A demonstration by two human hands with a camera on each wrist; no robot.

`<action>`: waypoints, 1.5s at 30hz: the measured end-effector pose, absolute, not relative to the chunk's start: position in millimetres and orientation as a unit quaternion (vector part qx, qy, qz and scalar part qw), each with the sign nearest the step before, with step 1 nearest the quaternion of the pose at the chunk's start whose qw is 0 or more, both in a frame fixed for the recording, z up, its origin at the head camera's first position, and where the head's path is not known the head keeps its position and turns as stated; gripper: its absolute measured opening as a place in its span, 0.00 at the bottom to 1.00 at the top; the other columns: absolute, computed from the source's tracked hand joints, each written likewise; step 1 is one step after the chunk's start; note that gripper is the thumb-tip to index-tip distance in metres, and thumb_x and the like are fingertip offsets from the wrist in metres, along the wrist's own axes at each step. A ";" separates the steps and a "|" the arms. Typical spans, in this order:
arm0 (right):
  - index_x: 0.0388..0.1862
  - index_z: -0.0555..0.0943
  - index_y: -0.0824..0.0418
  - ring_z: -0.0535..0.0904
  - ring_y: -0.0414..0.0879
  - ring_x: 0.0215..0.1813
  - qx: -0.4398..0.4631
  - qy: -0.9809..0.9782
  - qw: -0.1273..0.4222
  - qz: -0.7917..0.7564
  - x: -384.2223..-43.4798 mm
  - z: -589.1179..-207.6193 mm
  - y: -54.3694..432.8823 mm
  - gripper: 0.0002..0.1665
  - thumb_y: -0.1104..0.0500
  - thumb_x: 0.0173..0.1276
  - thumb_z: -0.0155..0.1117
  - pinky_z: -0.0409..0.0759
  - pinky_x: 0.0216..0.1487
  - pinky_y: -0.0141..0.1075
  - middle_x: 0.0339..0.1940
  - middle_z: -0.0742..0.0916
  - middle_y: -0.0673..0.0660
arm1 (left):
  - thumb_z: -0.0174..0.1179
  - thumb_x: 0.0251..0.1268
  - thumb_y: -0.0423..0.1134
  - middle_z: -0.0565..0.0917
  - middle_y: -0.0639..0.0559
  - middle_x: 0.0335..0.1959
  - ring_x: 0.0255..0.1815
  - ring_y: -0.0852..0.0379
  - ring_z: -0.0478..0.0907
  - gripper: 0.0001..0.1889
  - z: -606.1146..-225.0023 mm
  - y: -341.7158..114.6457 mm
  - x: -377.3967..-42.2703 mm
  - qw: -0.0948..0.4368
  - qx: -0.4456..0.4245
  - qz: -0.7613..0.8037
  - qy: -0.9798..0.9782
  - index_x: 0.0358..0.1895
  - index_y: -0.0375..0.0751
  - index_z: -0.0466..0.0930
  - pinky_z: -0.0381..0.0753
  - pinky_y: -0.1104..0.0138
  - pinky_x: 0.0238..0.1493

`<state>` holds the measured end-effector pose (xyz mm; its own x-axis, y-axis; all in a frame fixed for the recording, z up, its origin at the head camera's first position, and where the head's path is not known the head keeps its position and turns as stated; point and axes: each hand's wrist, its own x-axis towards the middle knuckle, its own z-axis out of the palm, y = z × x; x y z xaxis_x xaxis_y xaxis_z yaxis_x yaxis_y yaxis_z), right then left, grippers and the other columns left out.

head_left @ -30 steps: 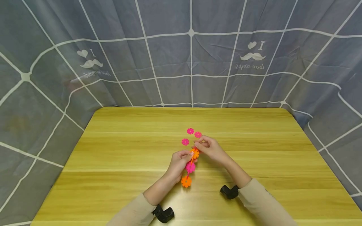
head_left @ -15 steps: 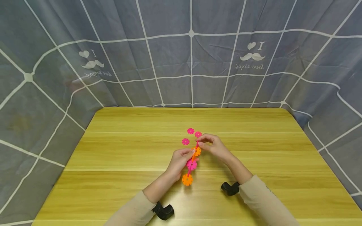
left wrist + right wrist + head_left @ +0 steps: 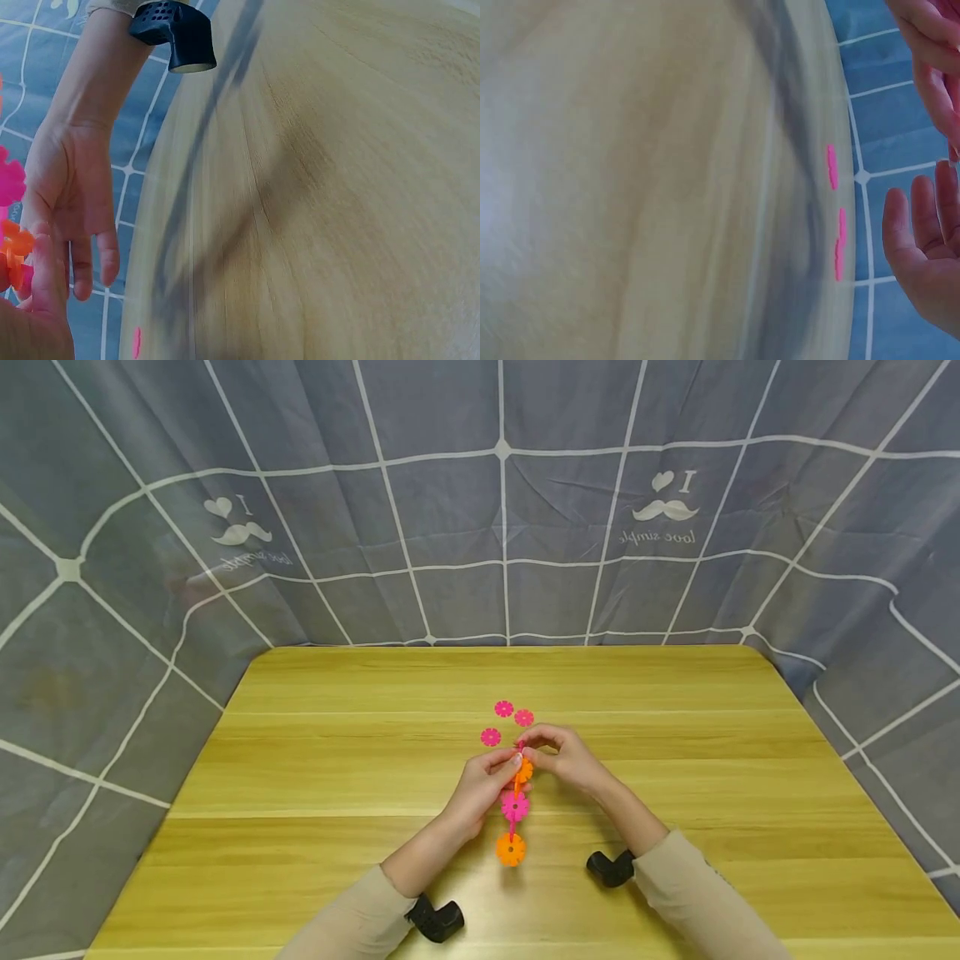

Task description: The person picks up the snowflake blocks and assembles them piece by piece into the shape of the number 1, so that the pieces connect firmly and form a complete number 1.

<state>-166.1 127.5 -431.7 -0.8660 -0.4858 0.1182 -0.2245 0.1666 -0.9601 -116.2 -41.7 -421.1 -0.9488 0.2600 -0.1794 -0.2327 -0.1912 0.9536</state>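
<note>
My left hand (image 3: 480, 783) pinches a chain of notched flower-shaped plastic discs near its upper end. Along the chain are an upper orange disc (image 3: 527, 770), a pink disc (image 3: 515, 807) and an orange disc (image 3: 511, 850) at the low end, with others edge-on between them. My right hand (image 3: 567, 760) pinches a pink disc (image 3: 521, 745), edge-on, at the top of the chain, its fingertips right beside the left ones. In the left wrist view, orange discs (image 3: 16, 241) show at the left edge, partly hidden by fingers.
Three loose pink discs lie beyond the hands: a left one (image 3: 491, 737), a far one (image 3: 504, 708) and a right one (image 3: 524, 717). The wooden table (image 3: 337, 718) ends at a grey gridded curtain (image 3: 450, 527). Black wrist mounts (image 3: 438, 920) sit by both sleeves.
My right hand rose slightly with the pink disc, then came back down close to the left fingers. The chain's lower end has swung to the right and hangs straighter.
</note>
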 end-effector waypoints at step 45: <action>0.46 0.79 0.69 0.72 0.52 0.42 -0.095 0.910 0.072 -0.398 -246.7 -452.9 114.9 0.18 0.64 0.56 0.70 0.74 0.45 0.40 0.39 0.81 0.62 | 0.53 0.68 0.33 0.82 0.51 0.30 0.25 0.62 0.81 0.22 -435.4 -50.3 -119.9 0.156 -0.012 0.762 0.628 0.60 0.23 0.66 0.80 0.76 0.27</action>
<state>-246.7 114.9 -452.9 -0.9717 -0.2298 -0.0550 -0.1155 0.6651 -0.7378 -119.9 -50.3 -435.4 -0.9507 0.2230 -0.2153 -0.2540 -0.1622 0.9535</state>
